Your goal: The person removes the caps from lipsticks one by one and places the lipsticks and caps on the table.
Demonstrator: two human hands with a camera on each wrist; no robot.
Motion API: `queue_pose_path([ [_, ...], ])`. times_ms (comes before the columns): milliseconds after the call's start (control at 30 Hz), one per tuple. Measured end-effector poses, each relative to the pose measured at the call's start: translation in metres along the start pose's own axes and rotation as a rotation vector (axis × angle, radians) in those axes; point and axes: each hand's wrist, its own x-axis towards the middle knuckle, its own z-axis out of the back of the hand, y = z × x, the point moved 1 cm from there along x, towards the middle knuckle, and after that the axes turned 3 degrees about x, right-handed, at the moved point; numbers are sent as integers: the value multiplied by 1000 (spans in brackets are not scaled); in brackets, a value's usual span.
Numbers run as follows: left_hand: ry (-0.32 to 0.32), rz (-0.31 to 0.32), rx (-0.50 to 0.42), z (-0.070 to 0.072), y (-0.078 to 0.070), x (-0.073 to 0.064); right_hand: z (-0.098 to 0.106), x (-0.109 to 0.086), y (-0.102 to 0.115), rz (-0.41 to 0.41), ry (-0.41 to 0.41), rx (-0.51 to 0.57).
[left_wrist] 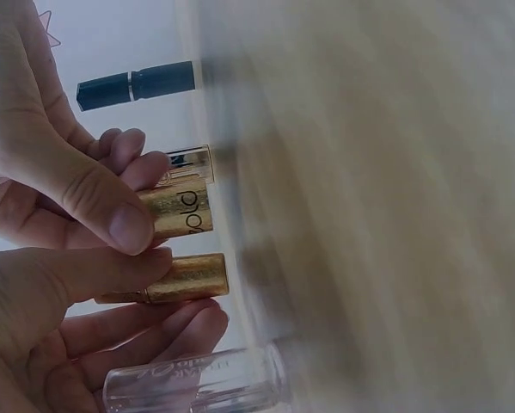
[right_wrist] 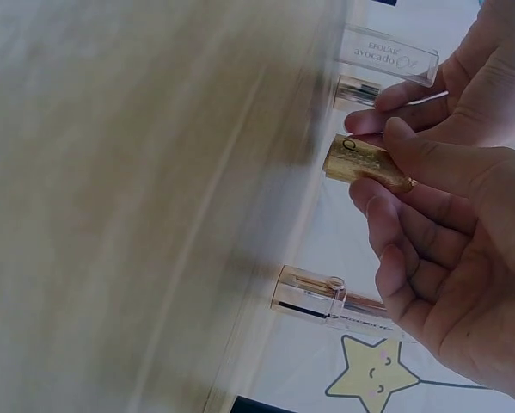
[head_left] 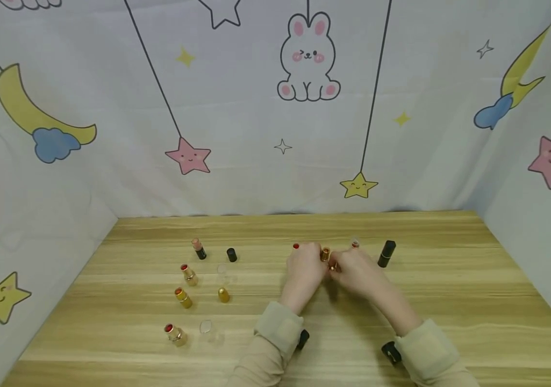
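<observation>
My left hand [head_left: 304,269] pinches a gold lipstick tube [left_wrist: 184,277] between thumb and fingers; its open top faces upward in the head view. My right hand [head_left: 357,271] pinches a gold lipstick piece [right_wrist: 356,161] with dark lettering, close beside the tube. Whether this piece is the cap or the base cannot be told. The two hands nearly touch above the table. A red lipstick [head_left: 296,246] shows partly behind the left hand. Just beyond the right hand stands a red lipstick under a clear cap [head_left: 355,244].
At right stands a closed black lipstick [head_left: 387,253]. On the left are uncapped lipsticks: a pink one [head_left: 199,249], a slim red one [head_left: 189,274], a yellow-gold one [head_left: 183,298] and a wider one [head_left: 176,334]. Beside them are black [head_left: 231,255], gold [head_left: 223,294] and clear caps [head_left: 207,329].
</observation>
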Motion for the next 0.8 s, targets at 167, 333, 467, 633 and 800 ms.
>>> queue_pose_path([
  [167, 12, 6, 35, -2, 0, 1, -2, 0, 2, 1, 16, -1],
  [333, 11, 4, 55, -2, 0, 1, -3, 0, 3, -4, 20, -6],
  [467, 9, 4, 42, -3, 0, 0, -3, -1, 5, -4, 33, -7],
  [633, 6, 3, 43, -2, 0, -1, -3, 0, 6, -12, 50, -8],
  [800, 11, 7, 47, -2, 0, -1, -4, 0, 6, -19, 53, -19],
])
